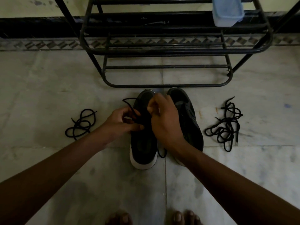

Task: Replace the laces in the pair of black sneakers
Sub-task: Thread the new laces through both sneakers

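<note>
Both forearms reach forward, hands meeting over one sneaker; second sneaker touching it at 3 o'clock. Left hand fingers curled, pinching the lace. Right hand fingers bent tight, pinching the same lace.

Single head-worn view, wide-angle. Looks forward and steeply down at the floor. Own toes at bottom edge; rack and wall at top. Left hand and right hand near, mid-frame.
</note>
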